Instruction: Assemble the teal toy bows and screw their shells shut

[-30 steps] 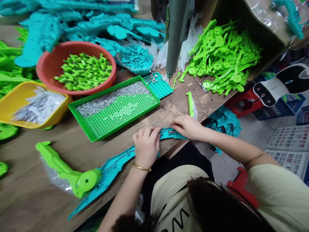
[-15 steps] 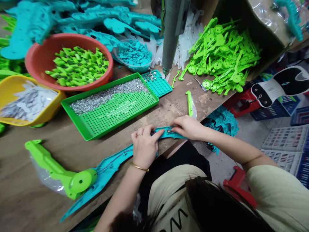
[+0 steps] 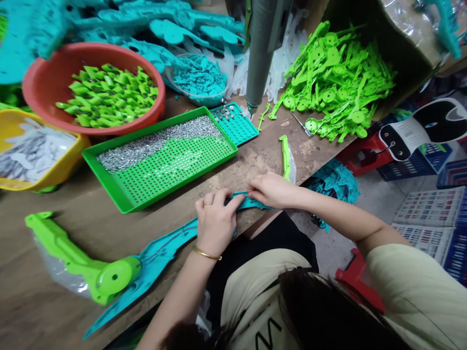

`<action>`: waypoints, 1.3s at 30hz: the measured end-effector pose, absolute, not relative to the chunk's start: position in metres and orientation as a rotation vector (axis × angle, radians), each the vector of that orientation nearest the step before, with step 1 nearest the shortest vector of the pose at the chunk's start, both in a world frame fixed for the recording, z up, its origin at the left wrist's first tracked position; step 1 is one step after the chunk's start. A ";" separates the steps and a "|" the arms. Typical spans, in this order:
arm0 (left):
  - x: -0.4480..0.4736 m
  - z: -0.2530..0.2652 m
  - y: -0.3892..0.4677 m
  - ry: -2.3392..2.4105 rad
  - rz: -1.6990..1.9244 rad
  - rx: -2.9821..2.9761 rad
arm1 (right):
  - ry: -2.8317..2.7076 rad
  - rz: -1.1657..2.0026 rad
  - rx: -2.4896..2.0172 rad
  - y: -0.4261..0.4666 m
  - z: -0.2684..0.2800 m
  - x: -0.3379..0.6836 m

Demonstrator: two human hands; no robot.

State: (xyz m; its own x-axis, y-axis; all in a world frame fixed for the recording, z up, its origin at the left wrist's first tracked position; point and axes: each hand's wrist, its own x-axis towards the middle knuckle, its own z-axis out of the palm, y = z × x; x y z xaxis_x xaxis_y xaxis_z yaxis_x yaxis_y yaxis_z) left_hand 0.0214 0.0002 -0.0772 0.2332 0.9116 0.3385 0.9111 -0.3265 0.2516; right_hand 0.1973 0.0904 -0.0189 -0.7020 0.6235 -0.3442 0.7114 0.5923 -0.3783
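A long turquoise plastic shell (image 3: 166, 239) lies slantwise along the table's near edge, with a thin dark wire running inside it. A bright green plastic arm with a round end (image 3: 116, 277) rests on its left part, clear plastic film beneath it. My left hand (image 3: 217, 218) is closed around the shell's middle, with its thumb stretched along the shell toward my right hand. My right hand (image 3: 272, 190) pinches at the shell just beyond that thumb. Its fingertips cover whatever small piece is between them.
Behind the shell stands a green perforated tray (image 3: 127, 194) of small metal screws. Beside it is a small turquoise tray (image 3: 242, 127), under a hanging grey screwdriver (image 3: 260, 63). A red bowl (image 3: 32, 92), a yellow scoop (image 3: 78, 150) and piled green parts (image 3: 335, 82) stand farther back.
My right hand has shifted slightly left, closer to my left thumb. Its fingers now cover the small shiny metal piece that showed in the shell before. My left hand keeps its hold.
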 end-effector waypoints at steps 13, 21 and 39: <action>0.017 -0.079 0.002 1.686 0.673 2.526 | 2.759 -1.036 1.362 0.088 -0.025 0.220; 0.017 -0.076 0.002 1.668 0.676 2.499 | 2.941 -0.584 1.146 0.071 -0.030 0.244; 0.017 -0.079 0.003 1.681 0.638 2.511 | 3.048 -0.197 1.267 0.043 -0.046 0.248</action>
